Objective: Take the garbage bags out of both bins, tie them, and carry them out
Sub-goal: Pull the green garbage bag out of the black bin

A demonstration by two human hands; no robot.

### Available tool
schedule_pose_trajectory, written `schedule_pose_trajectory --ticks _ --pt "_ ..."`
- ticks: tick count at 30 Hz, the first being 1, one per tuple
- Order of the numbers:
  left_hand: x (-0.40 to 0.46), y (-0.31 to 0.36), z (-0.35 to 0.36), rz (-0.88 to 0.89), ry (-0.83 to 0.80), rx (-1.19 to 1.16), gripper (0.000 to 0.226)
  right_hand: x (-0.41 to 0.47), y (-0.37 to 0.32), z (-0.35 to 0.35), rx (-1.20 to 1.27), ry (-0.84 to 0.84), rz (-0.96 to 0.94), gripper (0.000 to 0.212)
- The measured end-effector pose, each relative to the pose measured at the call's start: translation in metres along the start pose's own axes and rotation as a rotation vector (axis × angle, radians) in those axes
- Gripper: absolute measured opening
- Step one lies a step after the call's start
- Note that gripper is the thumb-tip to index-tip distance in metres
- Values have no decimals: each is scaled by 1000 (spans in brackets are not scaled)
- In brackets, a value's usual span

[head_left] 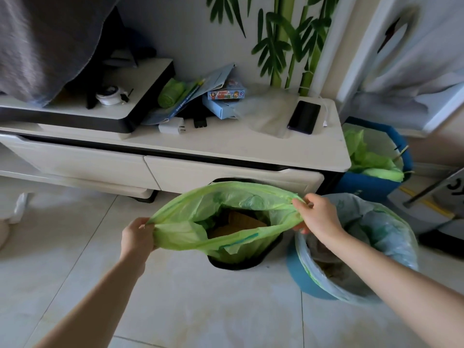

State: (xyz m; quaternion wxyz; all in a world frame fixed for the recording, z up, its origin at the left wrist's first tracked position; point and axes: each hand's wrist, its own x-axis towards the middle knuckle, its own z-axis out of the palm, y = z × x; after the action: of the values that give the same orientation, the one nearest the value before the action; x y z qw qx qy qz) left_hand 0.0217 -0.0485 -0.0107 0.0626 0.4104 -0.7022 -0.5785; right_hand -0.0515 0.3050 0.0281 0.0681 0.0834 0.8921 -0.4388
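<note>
A green garbage bag stands in a black bin on the floor, its mouth stretched wide between my hands. My left hand grips the bag's left edge; my right hand grips its right edge. Brown waste shows inside. To the right, a pale bluish garbage bag lines a blue bin; my right forearm crosses over it.
A white low cabinet stands right behind the bins, carrying a phone, boxes, chargers and a roll of green bags. Another blue bin with green liner sits at the cabinet's right end. Tiled floor lies in front.
</note>
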Motion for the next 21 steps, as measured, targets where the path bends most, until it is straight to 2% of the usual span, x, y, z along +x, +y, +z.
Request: schedule_pose_trajectory --ticks 3,9,12,16,21 --pt "-3 19 -1 7 -22 -48 24 8 -7 -10 78 57 66 21" --pt "-12 86 9 84 4 -146 24 13 -51 -23 270 162 -5 23" --pt "-27 127 9 176 0 -180 22 10 -82 -33 362 199 -71 23" --pt "-53 180 -4 301 -12 -269 27 -1 -123 -66 363 286 -192 25" --pt "-92 226 -35 488 5 -249 20 -30 -158 -115 403 313 -279 24"
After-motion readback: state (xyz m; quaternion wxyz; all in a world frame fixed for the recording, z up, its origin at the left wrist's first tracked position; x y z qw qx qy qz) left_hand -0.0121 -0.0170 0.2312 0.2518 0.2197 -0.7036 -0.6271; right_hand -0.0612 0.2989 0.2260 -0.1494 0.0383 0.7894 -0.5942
